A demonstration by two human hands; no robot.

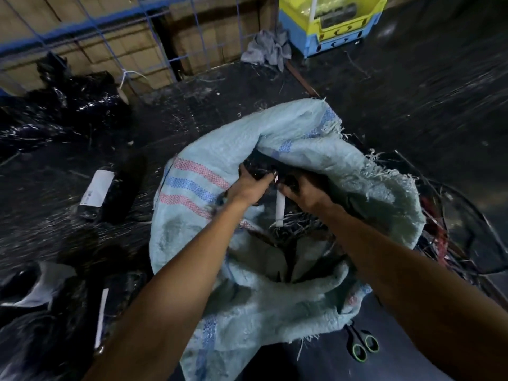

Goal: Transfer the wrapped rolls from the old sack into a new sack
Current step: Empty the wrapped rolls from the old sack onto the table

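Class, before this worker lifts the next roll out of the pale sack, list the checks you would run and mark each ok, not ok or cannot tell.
1. Sack mouth open enough to lift through: ok, both forearms pass through it.
2. Left hand gripping the dark roll: ok, its fingers curl on the dark wrap.
3. Right hand gripping the same roll: cannot tell, its fingers are hidden.
4. Loose frayed strands clear of the wrists: not ok, they lie under the hands.
5. Scissors out of the way: ok, they lie on the floor beside the sack.
6. New sack ready: cannot tell, none identified.
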